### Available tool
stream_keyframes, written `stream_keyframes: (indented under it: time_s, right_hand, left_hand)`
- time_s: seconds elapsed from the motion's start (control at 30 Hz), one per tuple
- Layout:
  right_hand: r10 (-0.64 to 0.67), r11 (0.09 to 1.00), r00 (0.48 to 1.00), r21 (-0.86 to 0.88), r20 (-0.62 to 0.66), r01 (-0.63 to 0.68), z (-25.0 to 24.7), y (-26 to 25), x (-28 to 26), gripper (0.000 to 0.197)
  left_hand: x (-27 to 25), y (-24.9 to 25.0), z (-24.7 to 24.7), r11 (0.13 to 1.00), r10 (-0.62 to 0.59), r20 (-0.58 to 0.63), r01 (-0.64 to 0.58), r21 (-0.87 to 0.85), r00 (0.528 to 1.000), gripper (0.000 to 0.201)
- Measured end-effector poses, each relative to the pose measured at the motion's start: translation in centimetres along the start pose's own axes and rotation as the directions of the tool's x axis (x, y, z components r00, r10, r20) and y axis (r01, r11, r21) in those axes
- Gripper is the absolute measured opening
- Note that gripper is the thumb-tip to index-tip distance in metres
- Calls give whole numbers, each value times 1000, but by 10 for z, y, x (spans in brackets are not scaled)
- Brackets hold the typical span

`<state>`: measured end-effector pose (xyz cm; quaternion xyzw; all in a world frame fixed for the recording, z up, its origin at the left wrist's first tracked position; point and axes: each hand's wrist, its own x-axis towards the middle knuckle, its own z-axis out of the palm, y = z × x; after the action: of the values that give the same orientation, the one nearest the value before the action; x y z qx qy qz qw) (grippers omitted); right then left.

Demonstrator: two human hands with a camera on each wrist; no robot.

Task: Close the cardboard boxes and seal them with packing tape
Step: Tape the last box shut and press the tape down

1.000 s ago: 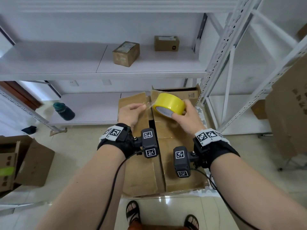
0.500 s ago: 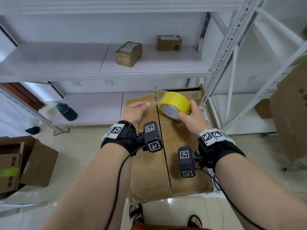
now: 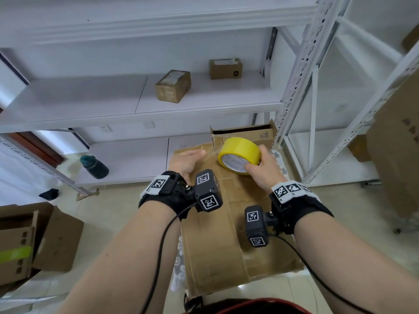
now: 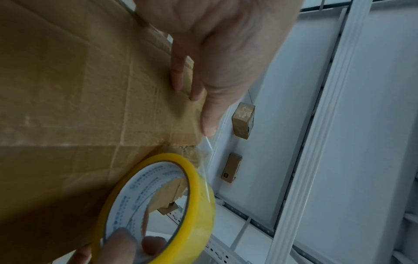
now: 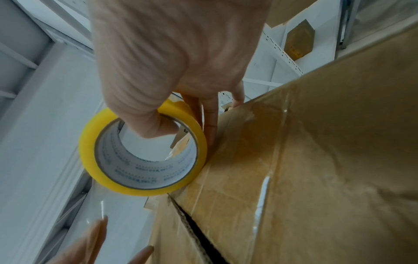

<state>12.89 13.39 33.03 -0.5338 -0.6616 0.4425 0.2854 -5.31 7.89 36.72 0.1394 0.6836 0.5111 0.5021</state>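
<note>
The box (image 3: 226, 227) lies below me in front of the shelves (image 3: 140, 98), its flaps folded down with a dark gap left between them. My right hand (image 3: 264, 169) grips the yellow tape roll (image 3: 238, 155) at the box's far end, thumb hooked inside the core. My left hand (image 3: 186, 160) lies flat with straight fingers on the far end of the left flap, touching the clear strip (image 4: 204, 150) stretched from the roll.
</note>
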Motion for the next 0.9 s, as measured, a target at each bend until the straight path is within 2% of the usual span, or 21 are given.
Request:
stream_keyframes:
  time_s: [0.3,0.47,0.7,0.8,0.9]
  right_hand:
    - [62,993,998,-99,20,-60,2,-9,5,25]
    - [76,981,996,-179,44,-67,3,-9,1,26]
    - [67,988,994,-148,92,-53,0,-16,-6,29]
    - [57,993,990,-107,128,-43,-4,-17,-11,26]
    - [60,994,976,-104,208,-39,-8,-19,-18,12]
  left_hand:
    - [-4,-4,2,999,19,-77,-23,-45,997,32]
    - [-14,-7,-7,992,-78,-107,67,-102,991,33]
    - [-27,-20,-17,981,-159,-132,142,-130,978,44]
    - [-33,-23,-23,983,-179,-125,172,-65,976,45]
    - [-38,-32,-29,982,-180,-97,173,-78,979,49]
